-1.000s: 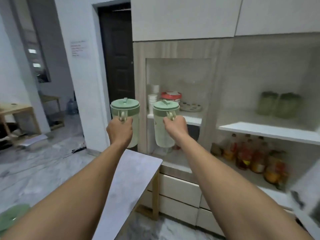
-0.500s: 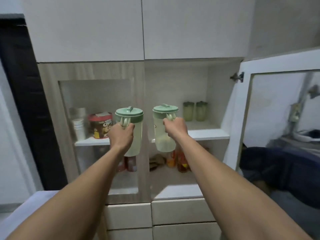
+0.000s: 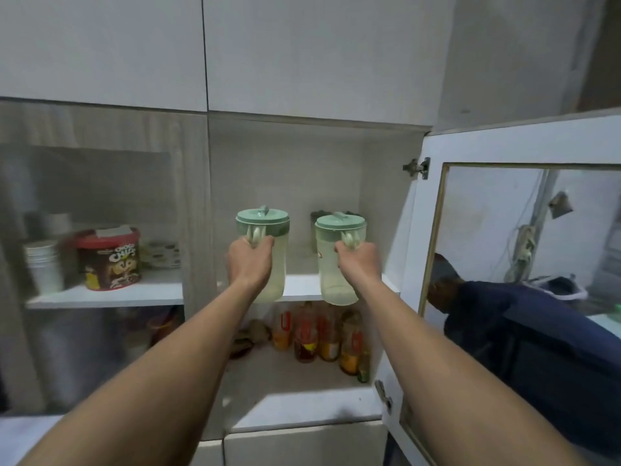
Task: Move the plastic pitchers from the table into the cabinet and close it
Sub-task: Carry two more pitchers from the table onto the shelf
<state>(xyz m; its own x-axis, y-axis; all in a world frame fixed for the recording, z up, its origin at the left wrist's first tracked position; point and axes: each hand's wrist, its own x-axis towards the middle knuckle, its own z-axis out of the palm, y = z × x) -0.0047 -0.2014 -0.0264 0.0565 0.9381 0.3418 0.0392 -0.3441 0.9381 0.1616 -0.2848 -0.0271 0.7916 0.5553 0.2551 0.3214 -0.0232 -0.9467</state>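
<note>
A: What's the setting?

B: A pale kitchen cabinet (image 3: 302, 183) fills the view, with flat white upper doors above and drawers below. Its right-hand compartment stands open, the glass-paned door (image 3: 524, 297) swung out to the right. The left compartment sits behind a closed glass front.

A: And the hands?

B: Both arms reach forward. The left hand (image 3: 250, 260) is curled tight around the handle of the left pitcher (image 3: 265, 253). The right hand (image 3: 359, 264) is clenched the same way on the handle of the right pitcher (image 3: 334, 260).

A: Where exactly are the pitchers?

B: Both are held upright in the air at the open compartment, side by side with a gap between them. They are clear-bodied with green lids. Their bases hang level with the front edge of the white shelf (image 3: 302, 287); whether either base touches it, I cannot tell.

A: Anything already on that shelf?

B: Behind the right pitcher, at the back, some dark green containers (image 3: 331, 215) show only partly, too hidden to describe further.

A: What else is stored there?

B: Under the shelf stands a cluster of bottles (image 3: 322, 334) with orange and red contents. Behind the left glass there is a red-lidded cereal tub (image 3: 109, 260) and, beside it, a stack of white cups (image 3: 43, 267).
</note>
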